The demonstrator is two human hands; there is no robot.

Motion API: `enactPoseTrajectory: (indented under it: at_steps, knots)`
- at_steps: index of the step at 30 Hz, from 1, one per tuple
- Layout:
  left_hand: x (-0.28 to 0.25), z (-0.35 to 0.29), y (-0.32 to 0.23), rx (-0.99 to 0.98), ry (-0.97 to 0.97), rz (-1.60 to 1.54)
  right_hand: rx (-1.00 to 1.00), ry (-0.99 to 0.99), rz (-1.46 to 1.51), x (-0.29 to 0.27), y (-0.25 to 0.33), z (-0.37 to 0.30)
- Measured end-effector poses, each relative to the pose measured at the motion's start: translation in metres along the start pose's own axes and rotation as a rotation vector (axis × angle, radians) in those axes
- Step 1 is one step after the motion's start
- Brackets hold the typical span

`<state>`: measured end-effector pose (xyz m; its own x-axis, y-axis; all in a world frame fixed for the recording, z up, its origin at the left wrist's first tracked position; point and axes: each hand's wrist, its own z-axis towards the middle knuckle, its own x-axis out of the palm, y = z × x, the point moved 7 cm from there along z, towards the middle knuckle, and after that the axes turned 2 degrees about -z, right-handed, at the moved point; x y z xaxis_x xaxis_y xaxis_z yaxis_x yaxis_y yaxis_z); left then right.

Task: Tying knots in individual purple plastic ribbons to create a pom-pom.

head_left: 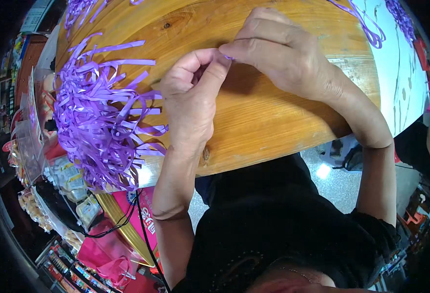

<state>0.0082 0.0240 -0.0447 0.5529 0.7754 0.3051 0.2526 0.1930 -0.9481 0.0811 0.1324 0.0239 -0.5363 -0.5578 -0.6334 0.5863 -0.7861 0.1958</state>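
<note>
My left hand (193,93) and my right hand (286,53) meet over the wooden table (259,127), their fingertips almost touching. Both are closed in a pinch on a small bit of purple ribbon (228,57); only a speck of it shows, and the fingers cover the rest. Just left of my left hand lies a big tangled heap of shiny purple ribbons (95,117), with many cut ends pointing toward that hand. Some of the heap hangs at the table's left edge.
More purple ribbon strands (81,10) lie at the far left, and loose purple loops (371,31) at the far right. A white marbled surface (400,93) adjoins on the right. Below left are packaged goods (71,176), a black cable (144,224) and a pink bag (107,259).
</note>
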Motion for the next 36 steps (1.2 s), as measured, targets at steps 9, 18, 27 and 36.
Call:
enactPoseTrajectory:
  at_steps: [9, 18, 27, 36]
  knots:
    - [0.008, 0.004, 0.005, -0.121, 0.117, 0.163, -1.010, -0.368, -0.504, -0.008, 0.008, -0.012]
    - [-0.003, 0.004, 0.001, 0.002, -0.019, 0.076, 0.178, 0.051, 0.107, -0.018, -0.008, 0.013]
    - [-0.001, -0.003, -0.010, 0.155, -0.051, 0.135, -0.168, -0.233, 0.166, -0.004, -0.008, -0.007]
    - [0.001, -0.003, -0.013, 0.192, -0.047, 0.091, 1.113, 0.051, 0.991, 0.020, -0.025, -0.021]
